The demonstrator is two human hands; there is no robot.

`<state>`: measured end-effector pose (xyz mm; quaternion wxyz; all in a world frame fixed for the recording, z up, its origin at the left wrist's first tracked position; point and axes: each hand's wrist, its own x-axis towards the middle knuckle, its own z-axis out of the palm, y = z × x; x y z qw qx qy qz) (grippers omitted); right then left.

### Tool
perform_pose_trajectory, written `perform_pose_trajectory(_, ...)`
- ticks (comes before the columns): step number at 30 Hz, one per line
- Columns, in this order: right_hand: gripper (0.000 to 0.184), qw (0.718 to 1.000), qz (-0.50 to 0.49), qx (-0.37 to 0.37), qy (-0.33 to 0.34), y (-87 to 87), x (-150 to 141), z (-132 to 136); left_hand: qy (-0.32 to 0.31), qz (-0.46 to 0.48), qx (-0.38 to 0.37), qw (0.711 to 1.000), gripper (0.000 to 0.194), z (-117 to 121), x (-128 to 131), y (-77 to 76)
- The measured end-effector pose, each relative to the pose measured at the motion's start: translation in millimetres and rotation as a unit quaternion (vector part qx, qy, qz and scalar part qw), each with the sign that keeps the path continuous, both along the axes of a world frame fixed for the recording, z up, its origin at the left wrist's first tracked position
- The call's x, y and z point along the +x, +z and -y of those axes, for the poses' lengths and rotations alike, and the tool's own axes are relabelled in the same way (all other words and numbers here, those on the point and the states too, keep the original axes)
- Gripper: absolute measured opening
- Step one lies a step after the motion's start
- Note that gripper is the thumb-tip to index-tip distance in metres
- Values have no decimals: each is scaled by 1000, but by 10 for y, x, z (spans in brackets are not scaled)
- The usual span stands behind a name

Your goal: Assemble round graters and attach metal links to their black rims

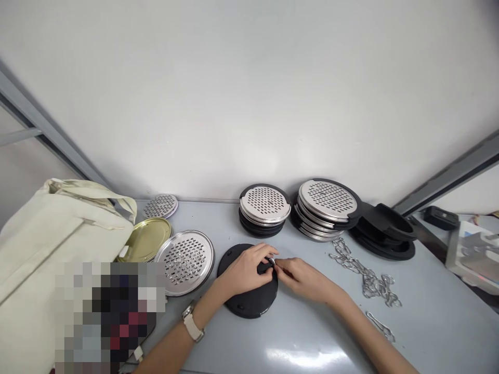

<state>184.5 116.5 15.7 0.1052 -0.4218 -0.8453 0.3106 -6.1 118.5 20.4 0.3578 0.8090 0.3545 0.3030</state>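
A round black disc lies on the table in front of me. My left hand rests over it, thumb and fingers closed around a black raised piece near its right side. At that piece, my right hand pinches a small shiny metal part, which looks like a wire clip; my fingers hide most of it. To the right lies a loose pile of bent metal wire clips, with a single wire clip nearer to me.
Stacks of round metal graters with black rims stand at the back. Black round holders are further right. A large grater disc, a gold-coloured lid and a cream bag occupy the left.
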Motion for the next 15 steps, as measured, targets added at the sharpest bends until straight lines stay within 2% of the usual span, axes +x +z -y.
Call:
perform_pose_trajectory(6,28,1000,-3,-4,-4,-12,1,0,10,-28,14,999,25,0,-4,25)
perform_pose_trajectory(15,27,1000,3,1,-6,-19,5,-1,0,-8,-3,1000,29,-9,-3,18)
